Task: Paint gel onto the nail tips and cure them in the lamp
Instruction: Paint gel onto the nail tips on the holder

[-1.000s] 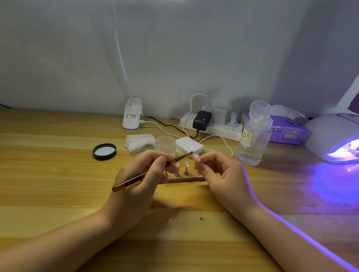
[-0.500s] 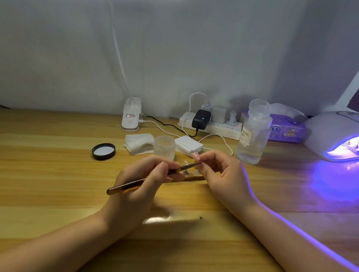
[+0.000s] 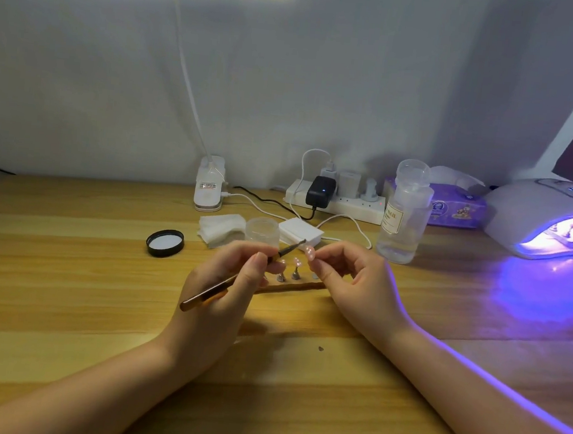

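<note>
My left hand [image 3: 224, 298] grips a thin gold-handled gel brush [image 3: 207, 295], its dark tip pointing up and right. My right hand [image 3: 352, 286] pinches a pale pink nail tip [image 3: 309, 252] on its small stand, lifted just right of the brush tip. Two more nail tips on metal stands [image 3: 288, 269] sit on a wooden strip [image 3: 292, 287] between my hands. An open clear gel jar [image 3: 262, 230] stands just behind them. The white curing lamp [image 3: 537, 213] glows violet at the right edge, with something lying inside it.
A black jar lid [image 3: 165, 243] lies left of white wipes [image 3: 221, 228]. Behind are a small white box [image 3: 300, 233], a clear pump bottle [image 3: 405, 214], a power strip [image 3: 335, 200], a tissue pack [image 3: 454, 208] and a desk lamp clamp [image 3: 209, 183]. Cables cross the wooden desk [image 3: 61, 282].
The brush tip has risen from level with the nail tip to just left of it, and my left hand has tilted the handle steeper. My right hand stays in place.
</note>
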Demonstrator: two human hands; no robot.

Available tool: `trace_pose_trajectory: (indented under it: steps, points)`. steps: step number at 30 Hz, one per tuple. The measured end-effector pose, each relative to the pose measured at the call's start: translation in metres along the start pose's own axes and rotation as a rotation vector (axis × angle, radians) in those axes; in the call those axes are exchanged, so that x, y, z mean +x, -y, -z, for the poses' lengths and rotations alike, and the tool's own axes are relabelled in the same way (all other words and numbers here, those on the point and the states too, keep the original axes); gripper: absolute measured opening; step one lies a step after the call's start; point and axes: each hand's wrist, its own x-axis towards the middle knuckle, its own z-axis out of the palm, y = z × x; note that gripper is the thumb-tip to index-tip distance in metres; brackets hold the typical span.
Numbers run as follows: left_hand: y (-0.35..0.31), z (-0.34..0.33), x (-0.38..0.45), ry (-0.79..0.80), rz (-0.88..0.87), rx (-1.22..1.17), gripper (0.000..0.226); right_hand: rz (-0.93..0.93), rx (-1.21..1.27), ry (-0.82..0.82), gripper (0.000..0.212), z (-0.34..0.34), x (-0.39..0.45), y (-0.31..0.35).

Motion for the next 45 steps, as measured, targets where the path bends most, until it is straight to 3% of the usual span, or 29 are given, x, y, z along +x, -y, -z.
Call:
trace_pose_trajectory:
  steps: [4,12,29,45]
  points:
    - [0.0002,0.0,-0.0022,0.067,-0.005,0.016,0.026,-0.003,0.004,-0.01,0.013,-0.0002,-0.0003,-0.0003]
    - [-0.0027,0.0001,-0.0038,0.059,-0.015,-0.056,0.027,-0.008,-0.028,-0.007,0.015,-0.0002,0.0002,-0.001]
    - [0.003,-0.0012,-0.0003,0.03,-0.04,0.088,0.031,-0.019,0.005,0.02,0.013,0.0013,0.0011,-0.0022]
    - [-0.0035,-0.0017,-0.0036,0.074,-0.026,-0.09,0.028,-0.068,0.025,-0.014,0.015,0.0007,0.0006,-0.002]
